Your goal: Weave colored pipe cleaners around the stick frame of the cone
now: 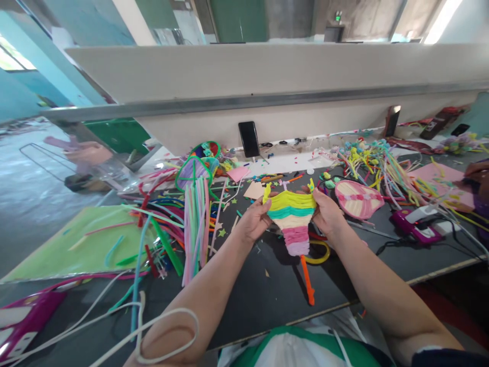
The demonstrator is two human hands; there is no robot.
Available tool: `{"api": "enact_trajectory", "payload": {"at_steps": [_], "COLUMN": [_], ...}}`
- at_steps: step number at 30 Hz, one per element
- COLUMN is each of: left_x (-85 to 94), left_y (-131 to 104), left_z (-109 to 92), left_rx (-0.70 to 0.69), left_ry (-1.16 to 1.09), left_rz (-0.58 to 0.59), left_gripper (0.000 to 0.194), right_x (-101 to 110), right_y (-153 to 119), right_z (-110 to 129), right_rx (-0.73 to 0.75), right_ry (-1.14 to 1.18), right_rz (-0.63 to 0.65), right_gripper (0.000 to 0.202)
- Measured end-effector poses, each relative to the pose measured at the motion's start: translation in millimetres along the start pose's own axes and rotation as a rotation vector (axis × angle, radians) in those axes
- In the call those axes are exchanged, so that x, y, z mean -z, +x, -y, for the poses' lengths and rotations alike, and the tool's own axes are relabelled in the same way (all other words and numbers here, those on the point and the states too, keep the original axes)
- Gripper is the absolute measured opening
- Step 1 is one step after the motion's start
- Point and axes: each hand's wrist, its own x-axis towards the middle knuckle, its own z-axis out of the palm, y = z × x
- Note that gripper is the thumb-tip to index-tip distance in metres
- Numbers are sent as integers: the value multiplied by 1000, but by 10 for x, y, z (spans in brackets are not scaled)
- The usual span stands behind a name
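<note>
Between my two hands is a flat striped pipe-cleaner craft piece (293,218), held above the dark table. Its bands run yellow, teal, cream, pink and lilac from its wide top to its narrow bottom. An orange stem (307,280) hangs from the narrow end. My left hand (256,219) pinches the left upper corner, and my right hand (327,213) pinches the right one. Small yellow twists stick up at both corners. Behind the lower part, a yellow curved pipe cleaner (324,253) lies on the table. To the right of my right hand rests a pink and cream woven oval piece (359,199).
Bundled pastel pipe cleaners (195,229) and a green sheet (95,239) lie at left. White cords trail across my left forearm. A phone (249,139) leans on the partition. A purple power strip (416,227) sits at right, near another person's hand (482,176).
</note>
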Motion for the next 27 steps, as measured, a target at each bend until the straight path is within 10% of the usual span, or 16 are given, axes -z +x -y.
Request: {"api": "enact_trajectory", "payload": {"at_steps": [12,27], "left_x": [24,113], "left_y": [-17,-67], "left_z": [33,-77], "left_rx": [-14,54], "left_ry": [-27,85], "left_rz": [23,149], "left_gripper": [37,80], "right_x": [5,-82], "right_y": [27,-122], "right_z": [-48,54], "right_rx": [-78,-79], "right_ry": [85,102], "right_rz": [28,245], "right_gripper": [28,44]}}
